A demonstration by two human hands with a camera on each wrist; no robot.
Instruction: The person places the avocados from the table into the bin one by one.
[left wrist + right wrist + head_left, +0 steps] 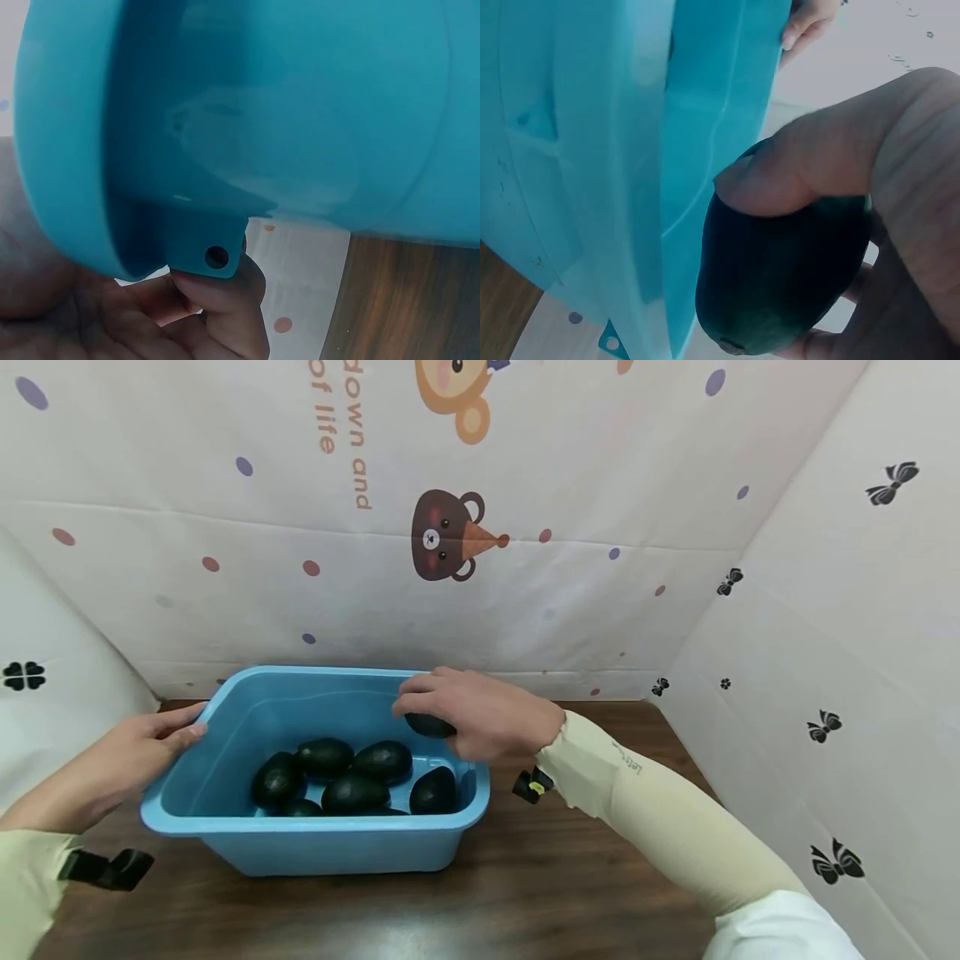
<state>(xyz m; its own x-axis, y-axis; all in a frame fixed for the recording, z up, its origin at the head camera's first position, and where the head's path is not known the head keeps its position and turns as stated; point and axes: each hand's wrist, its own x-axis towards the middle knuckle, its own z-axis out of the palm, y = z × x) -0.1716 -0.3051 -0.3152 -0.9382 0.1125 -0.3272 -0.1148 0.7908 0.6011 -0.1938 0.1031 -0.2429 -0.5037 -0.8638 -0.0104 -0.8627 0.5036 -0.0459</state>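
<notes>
A blue plastic tub (315, 847) stands on the table with several dark green avocados (356, 792) lying on its bottom. My right hand (487, 714) is over the tub's right end and holds one avocado (780, 270), thumb on one side and fingers round the other, as the right wrist view shows. My left hand (142, 760) grips the tub's left rim; from the left wrist view its fingers (232, 315) curl under the rim beside a small tab with a hole. A single avocado (433, 791) lies apart at the right end of the tub.
The dark wooden table (592, 860) runs in front of and to the right of the tub. Close behind it rises a white printed sheet (585, 602), with another white sheet (795, 660) on the right side.
</notes>
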